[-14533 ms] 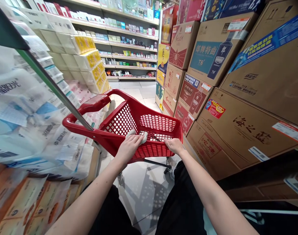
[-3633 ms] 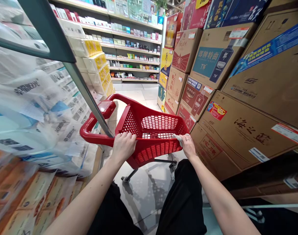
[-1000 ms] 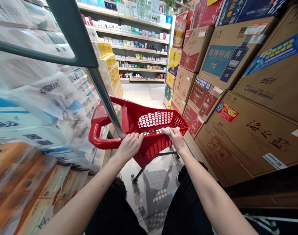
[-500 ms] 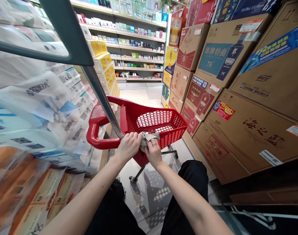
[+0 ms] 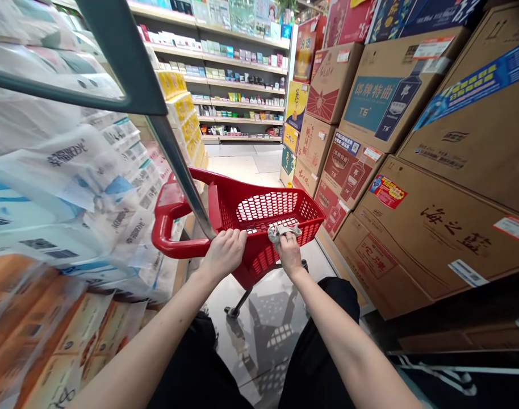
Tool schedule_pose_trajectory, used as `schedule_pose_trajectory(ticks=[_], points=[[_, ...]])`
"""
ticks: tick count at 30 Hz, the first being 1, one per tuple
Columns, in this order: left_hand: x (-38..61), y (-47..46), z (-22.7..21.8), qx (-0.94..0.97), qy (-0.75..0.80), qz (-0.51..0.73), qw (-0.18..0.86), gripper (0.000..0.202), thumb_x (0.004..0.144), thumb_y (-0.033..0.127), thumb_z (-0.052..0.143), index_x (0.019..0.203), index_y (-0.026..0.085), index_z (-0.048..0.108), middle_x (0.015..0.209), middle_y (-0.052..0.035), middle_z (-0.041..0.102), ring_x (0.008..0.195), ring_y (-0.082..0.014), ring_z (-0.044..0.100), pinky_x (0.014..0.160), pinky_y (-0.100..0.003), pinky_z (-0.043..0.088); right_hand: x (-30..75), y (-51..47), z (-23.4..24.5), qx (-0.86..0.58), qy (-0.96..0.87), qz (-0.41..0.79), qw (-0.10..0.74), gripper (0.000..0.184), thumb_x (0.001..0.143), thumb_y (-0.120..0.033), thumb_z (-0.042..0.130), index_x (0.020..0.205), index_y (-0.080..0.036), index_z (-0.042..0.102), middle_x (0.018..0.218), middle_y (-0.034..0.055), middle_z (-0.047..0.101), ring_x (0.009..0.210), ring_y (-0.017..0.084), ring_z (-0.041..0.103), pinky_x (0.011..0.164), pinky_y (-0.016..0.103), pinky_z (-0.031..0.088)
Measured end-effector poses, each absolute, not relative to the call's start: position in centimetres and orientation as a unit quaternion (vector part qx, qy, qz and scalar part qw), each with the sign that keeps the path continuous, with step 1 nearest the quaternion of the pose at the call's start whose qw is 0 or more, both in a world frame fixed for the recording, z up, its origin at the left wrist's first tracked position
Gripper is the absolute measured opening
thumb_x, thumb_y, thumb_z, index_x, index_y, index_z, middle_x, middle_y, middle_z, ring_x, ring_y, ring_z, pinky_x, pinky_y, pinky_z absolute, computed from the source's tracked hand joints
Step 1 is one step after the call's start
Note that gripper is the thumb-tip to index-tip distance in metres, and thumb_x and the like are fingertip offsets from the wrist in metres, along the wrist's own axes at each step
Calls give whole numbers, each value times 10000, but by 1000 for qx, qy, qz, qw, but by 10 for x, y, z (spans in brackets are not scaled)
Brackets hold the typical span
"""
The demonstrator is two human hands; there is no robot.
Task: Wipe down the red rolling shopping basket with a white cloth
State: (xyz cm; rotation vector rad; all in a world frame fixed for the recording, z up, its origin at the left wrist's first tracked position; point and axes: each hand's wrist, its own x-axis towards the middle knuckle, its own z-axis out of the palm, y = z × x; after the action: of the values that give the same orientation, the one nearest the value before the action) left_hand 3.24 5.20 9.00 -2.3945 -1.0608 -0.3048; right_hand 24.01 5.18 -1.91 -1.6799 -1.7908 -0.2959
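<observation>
In front of my knees stands a red plastic shopping cart (image 5: 268,199) with mesh sides, a metal post (image 5: 180,170) and dark wheels. My left hand (image 5: 226,250) is closed over the near rim of its basket, just beside the foot of the post. My right hand (image 5: 290,250) grips a crumpled greyish-white cloth (image 5: 280,232) on the same rim, farther to the right. Part of the cloth bunches over the edge, the rest is hidden under my fingers. A dark grey handle frame (image 5: 132,85) tops the post at upper left.
Wrapped paper packs (image 5: 72,187) are piled high on the left, with orange packs (image 5: 25,307) below them. Cardboard cartons (image 5: 455,227) are stacked along the right. Shelves (image 5: 242,102) of small boxes and bottles stand across the pale tiled floor (image 5: 246,162) at the back.
My right hand has slid right along the basket rim with the cloth, away from my left hand. My left hand keeps its place on the rim.
</observation>
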Motion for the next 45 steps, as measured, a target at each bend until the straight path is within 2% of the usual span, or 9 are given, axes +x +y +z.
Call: schedule_pose_trajectory(ticks=[10,15,18,22,26,30,34,40,45], points=[[29,49,92,-879,-377,-105,273,212,876,116,340,881,120,552,766,-112,539,740,-244,496,709,-371,354,207,41,8,-540,-755,-47,369,224,879,-184,470,1064,-162,596,1076,113,560,1044,218,489,942,354,432],[26,48,90,-875,-385,-117,269,237,875,107,330,871,117,567,774,-124,555,750,-248,515,707,-381,375,224,41,22,-570,-673,-29,470,227,887,-199,445,1080,-150,553,1118,125,543,1107,226,464,991,392,383],[27,48,88,-876,-392,-140,244,254,873,109,333,880,113,587,779,-134,572,777,-254,541,717,-389,395,212,48,27,-523,-725,-1,448,246,902,-202,420,1125,-173,519,1181,110,537,1151,205,455,1042,401,330],[22,46,87,-895,-347,-176,220,316,860,109,368,1093,94,580,1063,-185,606,1027,-276,545,902,-429,396,201,63,23,-491,-773,48,398,287,890,-168,413,1168,-191,481,1086,79,586,1067,198,507,1030,429,328],[1,37,89,-897,-325,-207,216,398,869,110,376,1235,163,523,1256,-133,548,1170,-252,486,1031,-430,334,212,80,14,-456,-788,100,401,281,909,-228,407,1176,-195,485,1042,64,600,975,195,539,919,387,418],[-26,31,95,-882,-333,-245,227,355,874,141,415,1194,232,540,1150,-80,606,1091,-227,533,987,-416,372,220,92,10,-464,-764,140,426,254,935,-277,352,1128,-248,513,952,24,618,866,172,563,826,343,461],[-40,36,103,-798,-427,-352,240,277,858,288,501,1109,175,530,1064,-125,609,1027,-265,552,862,-410,417,219,92,10,-464,-753,161,437,251,941,-292,346,1098,-203,520,950,43,628,866,173,564,819,331,464],[-30,37,109,-776,-527,-261,231,285,896,362,412,1018,125,513,708,-73,608,673,-238,582,627,-340,355,208,61,-9,-479,-710,60,512,250,926,-222,355,1141,-198,479,1206,89,552,1184,195,454,1063,431,309],[-19,31,109,-773,-529,-254,241,262,918,355,358,925,141,509,674,-68,594,677,-237,580,628,-335,314,187,37,-15,-490,-685,-3,539,158,895,-198,422,1004,-203,536,1311,104,456,1292,222,345,1076,469,295]])
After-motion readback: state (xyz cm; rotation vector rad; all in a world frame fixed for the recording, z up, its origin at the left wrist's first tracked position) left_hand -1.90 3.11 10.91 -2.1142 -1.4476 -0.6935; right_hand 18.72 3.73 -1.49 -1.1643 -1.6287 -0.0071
